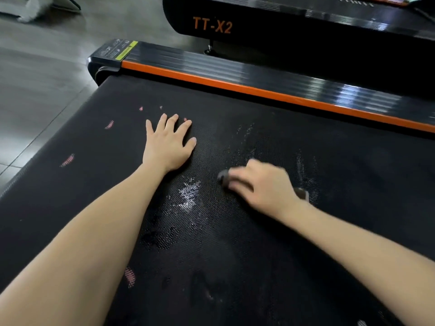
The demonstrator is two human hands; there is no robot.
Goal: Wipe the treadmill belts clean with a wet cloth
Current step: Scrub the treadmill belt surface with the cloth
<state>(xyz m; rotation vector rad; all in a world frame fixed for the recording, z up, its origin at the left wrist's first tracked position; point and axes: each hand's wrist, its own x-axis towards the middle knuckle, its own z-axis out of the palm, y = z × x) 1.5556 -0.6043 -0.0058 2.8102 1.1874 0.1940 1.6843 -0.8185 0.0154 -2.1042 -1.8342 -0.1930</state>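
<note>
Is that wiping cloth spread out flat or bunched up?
Bunched up. The right hand curls over the grey cloth, with only small ends poking out on either side of it; motion blur hides finer folds.

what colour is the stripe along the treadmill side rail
The stripe is orange; the head view shows it.

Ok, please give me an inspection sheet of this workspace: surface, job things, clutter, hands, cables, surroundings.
Surface: treadmill belt, black, with whitish smears and pink marks.
Job's things: dark cloth, mostly hidden under the right hand.
Clutter: nothing seen.
Hands: left hand flat on the belt; right hand, blurred, grips the cloth.
Cables: nothing seen.
Surroundings: orange side rail, second treadmill marked TT-X2, grey floor.
</note>
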